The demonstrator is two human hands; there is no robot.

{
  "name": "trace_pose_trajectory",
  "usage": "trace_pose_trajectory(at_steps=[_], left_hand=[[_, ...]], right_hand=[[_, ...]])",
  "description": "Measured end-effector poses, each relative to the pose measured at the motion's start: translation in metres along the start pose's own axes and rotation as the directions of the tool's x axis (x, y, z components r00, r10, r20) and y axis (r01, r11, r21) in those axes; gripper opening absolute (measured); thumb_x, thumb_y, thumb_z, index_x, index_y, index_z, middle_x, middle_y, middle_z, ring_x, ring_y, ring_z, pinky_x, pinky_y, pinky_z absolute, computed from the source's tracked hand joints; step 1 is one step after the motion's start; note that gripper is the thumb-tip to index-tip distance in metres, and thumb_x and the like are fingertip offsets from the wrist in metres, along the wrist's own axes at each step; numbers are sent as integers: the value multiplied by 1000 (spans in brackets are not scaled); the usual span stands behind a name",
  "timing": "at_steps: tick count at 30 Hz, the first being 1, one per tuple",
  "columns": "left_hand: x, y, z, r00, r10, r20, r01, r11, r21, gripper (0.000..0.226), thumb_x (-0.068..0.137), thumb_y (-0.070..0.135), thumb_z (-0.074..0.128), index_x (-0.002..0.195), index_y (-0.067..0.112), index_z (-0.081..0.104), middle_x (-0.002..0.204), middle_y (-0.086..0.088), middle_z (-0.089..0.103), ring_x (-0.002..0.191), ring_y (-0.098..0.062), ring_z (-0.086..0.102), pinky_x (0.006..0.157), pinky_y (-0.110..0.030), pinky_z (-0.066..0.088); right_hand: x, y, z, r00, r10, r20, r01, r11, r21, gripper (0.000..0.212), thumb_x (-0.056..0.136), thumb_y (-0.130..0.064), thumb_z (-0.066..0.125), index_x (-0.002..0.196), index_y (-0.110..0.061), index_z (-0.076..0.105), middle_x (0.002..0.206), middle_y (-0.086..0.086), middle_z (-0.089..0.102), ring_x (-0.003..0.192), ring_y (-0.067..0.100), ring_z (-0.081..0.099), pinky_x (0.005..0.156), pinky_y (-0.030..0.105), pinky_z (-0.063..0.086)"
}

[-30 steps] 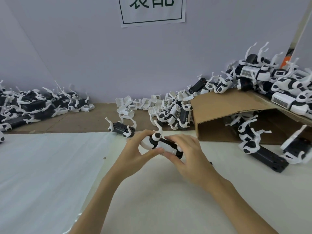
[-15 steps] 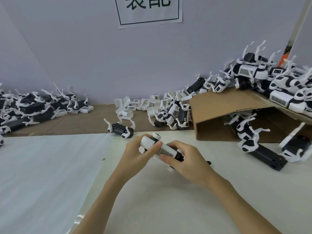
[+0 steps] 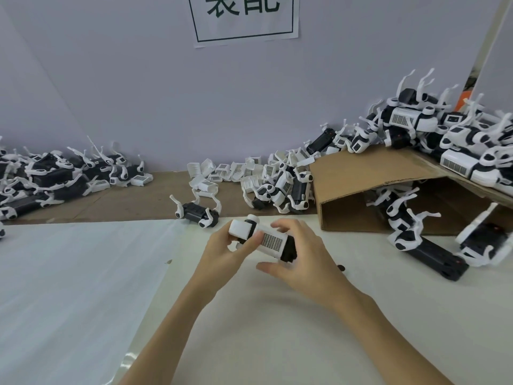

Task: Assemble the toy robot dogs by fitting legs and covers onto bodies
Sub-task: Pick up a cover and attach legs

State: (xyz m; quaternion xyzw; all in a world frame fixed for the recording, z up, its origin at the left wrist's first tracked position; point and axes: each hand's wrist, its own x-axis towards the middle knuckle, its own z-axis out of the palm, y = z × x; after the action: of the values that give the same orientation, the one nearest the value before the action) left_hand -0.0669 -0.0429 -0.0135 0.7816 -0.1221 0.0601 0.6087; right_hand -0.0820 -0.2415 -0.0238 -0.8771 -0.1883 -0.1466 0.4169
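Beyond both hands, a cardboard box (image 3: 369,173) and heaps of robot dogs (image 3: 283,187) crowd the counter (image 3: 83,273). The right hand (image 3: 302,257) cups the toy dog body (image 3: 263,241) between them; the left hand (image 3: 226,250) pinches its white cover (image 3: 270,241).

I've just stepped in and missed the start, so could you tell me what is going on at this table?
A person is assembling toy robot dogs. Both hands hold one toy dog above the white sheet: the left hand grips its white end, the right hand curls round its black end. A white cover with a grid panel faces up on it. Another dog lies on its back just beyond. Loose covers and more dogs are heaped along the wall and around the cardboard box.
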Motion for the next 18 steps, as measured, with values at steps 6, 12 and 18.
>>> trace_pose_trajectory(at_steps=[6,12,18], left_hand=[[0,-6,-10,994,105,29,-109,969,222,50,86,70,63,125,40,59,120,22,67,120,-10,59,102,-28,42],[2,0,-10,989,-42,145,63,988,-144,44,95,47,70,127,16,72,116,-6,79,104,-28,77,93,-31,56],[4,-1,-2,990,-115,-78,104,986,-134,38,84,49,86,105,19,78,95,3,80,86,-9,74,70,-13,51]], right_hand=[[1,4,-2,996,78,-43,-61,946,318,35,86,-36,83,112,-34,60,99,-16,71,93,7,69,76,20,56],[4,9,-10,960,197,198,-274,805,527,21,99,-27,70,116,-16,63,96,5,77,87,17,73,80,34,59],[0,7,1,993,-18,-118,19,1000,8,51,87,-40,82,133,-29,62,118,-18,67,109,2,62,90,19,51]])
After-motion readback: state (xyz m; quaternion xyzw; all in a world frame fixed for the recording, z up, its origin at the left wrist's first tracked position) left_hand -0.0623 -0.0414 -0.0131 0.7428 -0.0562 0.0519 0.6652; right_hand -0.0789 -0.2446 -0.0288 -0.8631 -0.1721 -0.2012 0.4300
